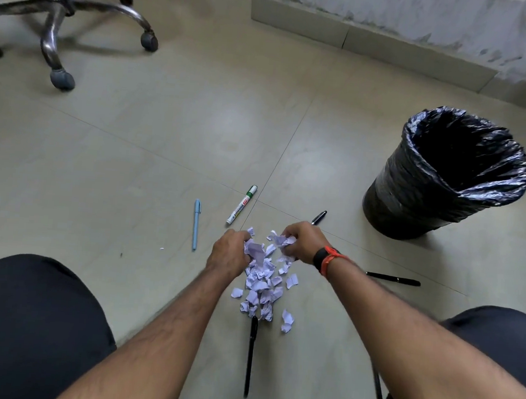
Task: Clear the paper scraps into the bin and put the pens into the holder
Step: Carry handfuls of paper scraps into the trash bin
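A heap of white paper scraps [262,289] lies on the floor between my knees. My left hand [229,253] and my right hand [303,245] are both closed on scraps at the far end of the heap. Around it lie a light blue pen [195,225], a white marker with a green band [241,204], a black pen [318,218] partly behind my right hand, a black pen [394,279] to the right, and a black pen [250,355] nearer me. A bin with a black liner [446,176] stands to the right. No pen holder is in view.
An office chair base with castors [64,23] stands at the far left. A wall with a tiled skirting [378,41] runs along the back right. My knees in dark trousers [25,322] frame the bottom corners. One tiny scrap [161,248] lies alone to the left.
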Demonstrator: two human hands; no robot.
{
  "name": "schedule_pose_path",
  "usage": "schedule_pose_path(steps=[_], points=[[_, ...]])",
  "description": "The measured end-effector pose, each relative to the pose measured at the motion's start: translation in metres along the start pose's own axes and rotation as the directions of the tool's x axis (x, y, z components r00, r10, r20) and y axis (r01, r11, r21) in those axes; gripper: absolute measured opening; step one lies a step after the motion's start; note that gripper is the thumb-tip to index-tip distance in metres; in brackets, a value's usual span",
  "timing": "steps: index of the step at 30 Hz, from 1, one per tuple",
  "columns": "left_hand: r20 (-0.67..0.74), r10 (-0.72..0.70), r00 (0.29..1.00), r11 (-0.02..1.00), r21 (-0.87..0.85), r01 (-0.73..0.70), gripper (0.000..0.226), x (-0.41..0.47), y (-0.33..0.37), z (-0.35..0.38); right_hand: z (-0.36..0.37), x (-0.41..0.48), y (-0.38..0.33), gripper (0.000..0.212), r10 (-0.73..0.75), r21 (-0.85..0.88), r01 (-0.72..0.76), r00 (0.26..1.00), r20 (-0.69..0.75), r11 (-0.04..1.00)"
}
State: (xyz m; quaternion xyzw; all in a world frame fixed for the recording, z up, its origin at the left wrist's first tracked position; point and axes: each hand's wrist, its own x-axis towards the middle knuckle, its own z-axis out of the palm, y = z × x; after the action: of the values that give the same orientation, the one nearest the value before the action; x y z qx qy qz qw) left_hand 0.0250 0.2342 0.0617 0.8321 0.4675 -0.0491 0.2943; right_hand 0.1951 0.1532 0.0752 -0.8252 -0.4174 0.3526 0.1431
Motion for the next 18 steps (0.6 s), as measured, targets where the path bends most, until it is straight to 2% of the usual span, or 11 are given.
schedule_pose_path(steps=[4,7,11,13,15,18], points=[[0.006,0.055,0.998,0.997,-0.051,-0.054,0.021,-0.010,0.019,-0.036,-0.053,-0.012,-0.015,0.013,-0.063,0.049,0.067,0.996,-0.063,0.997],[-0.012,0.028,1.000,0.986,-0.166,-0.029,0.021,-0.010,0.033,-0.065,-0.100,-0.019,-0.024,0.013,-0.086,0.131,0.112,0.978,-0.188,0.985],[-0.014,0.008,1.000,0.953,-0.303,-0.012,0.013,0.006,0.067,-0.098,-0.164,-0.032,-0.022,0.015,0.017,0.343,0.128,0.921,-0.389,0.931],[-0.024,0.061,0.998,0.945,-0.320,-0.065,0.014,0.017,0.095,-0.111,-0.198,-0.041,-0.007,0.019,0.081,0.305,0.100,0.844,-0.530,0.947],[-0.029,0.137,0.990,0.936,-0.324,-0.139,0.018,0.032,0.133,-0.123,-0.235,-0.052,0.012,0.023,0.162,0.286,0.053,0.721,-0.674,0.957],[0.007,0.265,0.964,0.896,-0.371,-0.243,0.023,0.053,0.204,-0.134,-0.277,-0.062,0.039,0.029,0.332,0.415,0.022,0.562,-0.758,0.910]])
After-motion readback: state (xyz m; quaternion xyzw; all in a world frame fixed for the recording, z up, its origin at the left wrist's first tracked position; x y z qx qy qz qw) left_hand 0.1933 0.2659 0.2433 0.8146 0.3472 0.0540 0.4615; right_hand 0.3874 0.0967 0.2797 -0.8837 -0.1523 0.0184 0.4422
